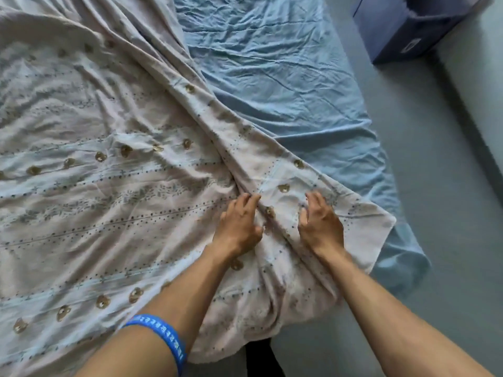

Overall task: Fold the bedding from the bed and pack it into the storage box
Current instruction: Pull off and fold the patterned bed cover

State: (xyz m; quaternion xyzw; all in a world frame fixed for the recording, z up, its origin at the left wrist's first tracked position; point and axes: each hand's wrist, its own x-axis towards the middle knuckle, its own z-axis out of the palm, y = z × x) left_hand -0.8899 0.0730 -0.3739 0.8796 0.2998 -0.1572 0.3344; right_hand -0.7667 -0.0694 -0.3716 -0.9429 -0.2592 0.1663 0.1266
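Soft, even daylight fills the frame with a cool bluish cast. Shadows are faint, gathering only in the fabric creases and under the forearms. No glare. The whole picture is slightly smeared and soft, and wide-angle bending curves the edges, strongest at upper left.

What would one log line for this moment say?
stage: folding | left hand: on patterned cover | right hand: on cover corner | blue sheet: on bed | storage box: on floor

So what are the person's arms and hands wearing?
Both arms are bare, with no sleeves showing. The left forearm has a blue wristband with light markings printed round it, too blurred to read. The left hand and right hand wear no gloves, and no rings show.
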